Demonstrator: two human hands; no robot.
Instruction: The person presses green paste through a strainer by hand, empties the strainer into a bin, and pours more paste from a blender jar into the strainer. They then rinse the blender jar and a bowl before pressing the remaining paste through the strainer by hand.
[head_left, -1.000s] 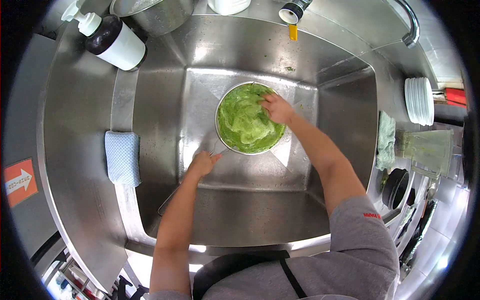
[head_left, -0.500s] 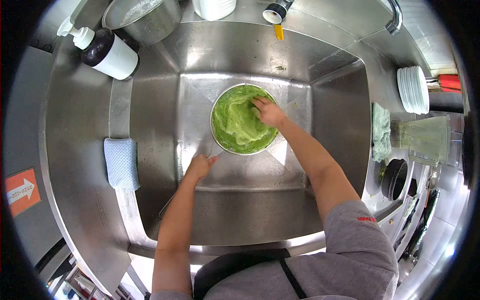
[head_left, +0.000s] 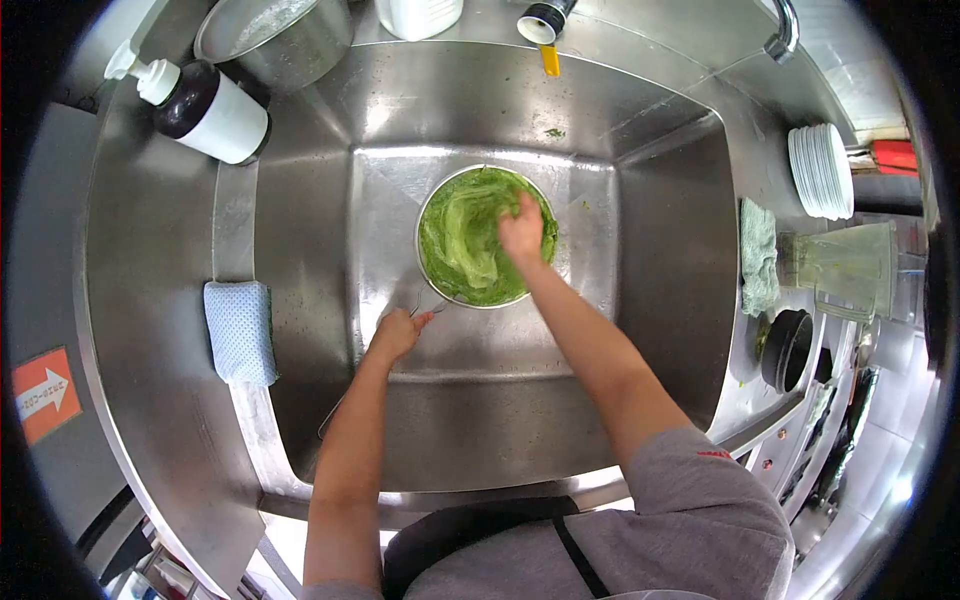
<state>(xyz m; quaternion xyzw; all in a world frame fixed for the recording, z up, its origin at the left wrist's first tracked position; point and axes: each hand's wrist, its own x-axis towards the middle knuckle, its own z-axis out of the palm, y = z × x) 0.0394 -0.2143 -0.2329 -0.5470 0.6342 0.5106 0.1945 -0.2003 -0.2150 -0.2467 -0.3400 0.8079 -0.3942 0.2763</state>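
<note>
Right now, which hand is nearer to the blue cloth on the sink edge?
Left. The left hand holds the strainer handle in the sink, closer to the blue cloth. The right hand is farther away, pressing into the green pulp.

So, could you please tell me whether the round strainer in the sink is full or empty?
Full: green pulp covers the strainer almost to its rim, and the right hand presses into it.

I see the strainer (head_left: 470,240) at the middle of the sink (head_left: 660,300), my right hand (head_left: 522,232) in it, my left hand (head_left: 398,335) at its seven o'clock. At nine o'clock lies a sponge (head_left: 240,330), at eleven a pump bottle (head_left: 205,110), at three a plate stack (head_left: 822,172).
</note>
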